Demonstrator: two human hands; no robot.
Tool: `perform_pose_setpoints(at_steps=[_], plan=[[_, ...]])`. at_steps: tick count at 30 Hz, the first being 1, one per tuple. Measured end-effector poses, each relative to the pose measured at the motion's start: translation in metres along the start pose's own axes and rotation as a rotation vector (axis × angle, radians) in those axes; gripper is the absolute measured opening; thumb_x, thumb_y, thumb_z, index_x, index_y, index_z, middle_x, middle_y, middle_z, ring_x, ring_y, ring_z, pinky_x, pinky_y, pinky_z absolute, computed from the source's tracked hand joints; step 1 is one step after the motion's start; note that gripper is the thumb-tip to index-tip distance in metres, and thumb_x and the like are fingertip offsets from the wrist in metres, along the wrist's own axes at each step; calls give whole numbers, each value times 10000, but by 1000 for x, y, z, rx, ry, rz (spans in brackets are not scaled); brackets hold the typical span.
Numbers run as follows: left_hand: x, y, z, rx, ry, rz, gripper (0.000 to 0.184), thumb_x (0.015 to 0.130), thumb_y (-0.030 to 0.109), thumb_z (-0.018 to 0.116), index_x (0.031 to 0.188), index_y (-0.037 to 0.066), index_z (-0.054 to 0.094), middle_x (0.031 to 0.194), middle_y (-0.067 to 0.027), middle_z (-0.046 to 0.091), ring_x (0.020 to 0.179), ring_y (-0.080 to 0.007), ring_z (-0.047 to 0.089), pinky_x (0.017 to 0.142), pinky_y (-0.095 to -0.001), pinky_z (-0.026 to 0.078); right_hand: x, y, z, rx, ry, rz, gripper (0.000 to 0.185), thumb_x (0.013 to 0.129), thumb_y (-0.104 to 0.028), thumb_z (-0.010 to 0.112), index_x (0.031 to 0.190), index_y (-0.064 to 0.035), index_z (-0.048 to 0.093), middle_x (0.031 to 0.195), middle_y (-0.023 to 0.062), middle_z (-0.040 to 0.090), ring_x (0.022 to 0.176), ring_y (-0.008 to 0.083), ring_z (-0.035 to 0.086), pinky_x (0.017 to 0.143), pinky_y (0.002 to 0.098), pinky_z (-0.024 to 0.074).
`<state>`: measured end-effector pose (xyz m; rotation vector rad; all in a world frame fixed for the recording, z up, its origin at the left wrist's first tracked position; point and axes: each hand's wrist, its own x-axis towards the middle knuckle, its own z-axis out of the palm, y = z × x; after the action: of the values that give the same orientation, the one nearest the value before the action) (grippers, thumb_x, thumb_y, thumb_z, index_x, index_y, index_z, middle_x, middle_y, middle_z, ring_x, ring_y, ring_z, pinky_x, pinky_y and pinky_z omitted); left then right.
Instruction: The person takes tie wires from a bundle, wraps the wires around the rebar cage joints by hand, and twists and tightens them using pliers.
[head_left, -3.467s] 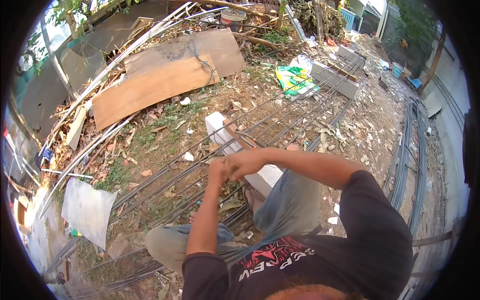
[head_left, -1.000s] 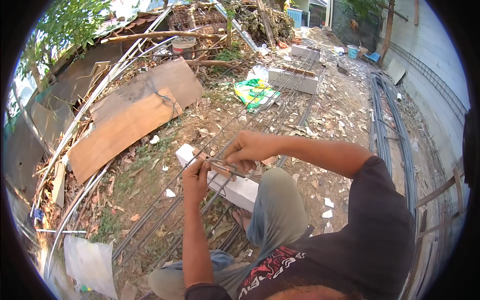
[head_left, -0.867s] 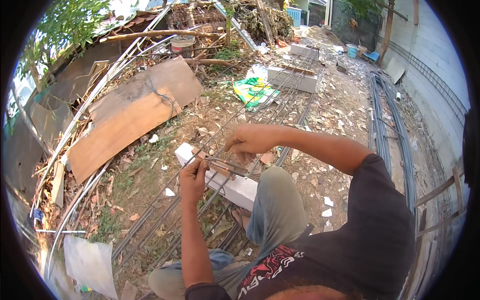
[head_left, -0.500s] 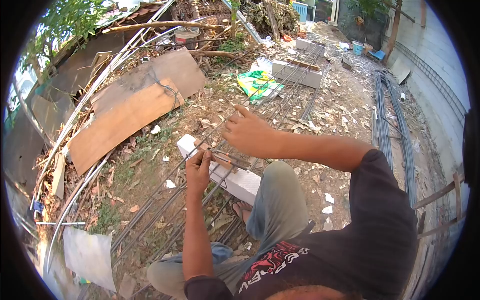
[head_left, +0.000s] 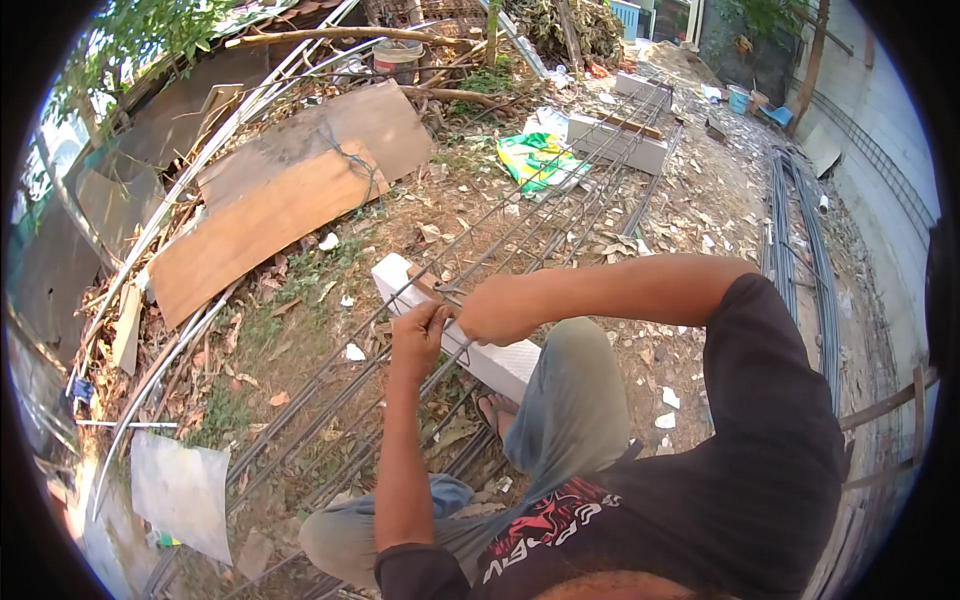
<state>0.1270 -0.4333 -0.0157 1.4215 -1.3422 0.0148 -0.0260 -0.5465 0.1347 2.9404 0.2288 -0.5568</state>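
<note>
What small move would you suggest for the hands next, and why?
Probably a slight twist of the right hand while the left hand pinches steadily: they meet above the white block, among steel bars, though what the right fingers grip is hidden.

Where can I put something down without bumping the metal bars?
Try the ground between the orange-brown board and the metal bars: just grass, leaves and small scraps lie there. The board has room too. It's crowded by the left hand and right hand, where bars cross the white block.
</note>
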Motion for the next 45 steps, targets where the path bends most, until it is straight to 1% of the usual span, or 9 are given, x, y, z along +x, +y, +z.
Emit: perform_pose_setpoints(at_steps=[3, 9, 18, 23, 28, 34, 38, 41, 45], plan=[[2, 16, 1, -308, -45, -367, 287, 1072, 236, 601, 969, -4, 720, 717, 7, 607, 691, -59, 481, 619, -282, 417, -8, 15, -45, 90, 443, 165, 176, 875, -182, 642, 820, -38, 726, 806, 150, 728, 800, 370, 727, 649, 501, 560], [6, 16, -17, -110, -81, -284, 266, 1051, 208, 626, 972, -21, 736, 737, -31, 659, 683, -69, 494, 629, -306, 441, -1, -6, -11, 35, -27, -48, 227, 912, -214, 612, 818, -38, 719, 806, 200, 707, 819, 380, 722, 688, 516, 550], [0, -1, -61, -133, -25, -442, 320, 1018, 310, 669, 1111, 14, 748, 877, -16, 661, 801, -102, 552, 731, -298, 462, 14, 48, -19, 865, 748, 347, 228, 1024, -210, 603, 973, -34, 740, 707, 34, 715, 666, 122, 661, 627, 321, 522], [-3, -62, -92, -170, 275, -598, 264, 1040, 242, 634, 1030, 5, 752, 784, 0, 663, 644, -70, 552, 625, -272, 518, 21, 111, 21, 1306, 1170, 205, 338, 1060, -347, 605, 1183, -53, 716, 1108, 39, 745, 1030, 117, 678, 866, 306, 548], [-7, -122, -172, -352, 502, -1030, 247, 1062, 256, 589, 1004, 47, 707, 854, -14, 694, 634, -114, 605, 644, -284, 538, 45, 100, 87, 990, 483, 528, 440, 989, -403, 666, 1226, -32, 685, 1094, 107, 740, 1000, 223, 700, 864, 345, 564], [31, -75, -166, 396, -152, -908, 378, 1032, 395, 575, 991, 48, 717, 881, -116, 732, 825, -216, 715, 754, -403, 568, 112, 91, 187, 206, 367, 421, 514, 914, -351, 705, 1244, 22, 577, 1205, 276, 654, 1072, 476, 669, 922, 534, 552], [8, -88, -155, 531, -60, -768, 361, 1005, 353, 558, 1000, 37, 731, 929, -245, 734, 920, -444, 697, 880, -521, 537, 132, 96, 204, 357, 285, 498, 531, 868, -279, 720, 1230, 13, 464, 1216, 322, 614, 1116, 494, 636, 952, 536, 527], [-3, -105, -180, 713, 34, -600, 383, 1040, 348, 554, 1001, 15, 738, 810, -116, 740, 640, -209, 699, 634, -370, 560, 139, 100, 206, 285, 217, 545, 523, 865, -258, 707, 1234, 23, 466, 1203, 330, 614, 1113, 511, 628, 949, 544, 526], [-10, -112, -193, 560, 64, -808, 426, 1038, 386, 536, 1058, 22, 756, 874, -159, 754, 743, -280, 735, 784, -445, 583, 143, 120, 173, 860, 117, 492, 303, 882, -192, 646, 1065, 27, 543, 876, 158, 626, 811, 282, 671, 770, 403, 562]])
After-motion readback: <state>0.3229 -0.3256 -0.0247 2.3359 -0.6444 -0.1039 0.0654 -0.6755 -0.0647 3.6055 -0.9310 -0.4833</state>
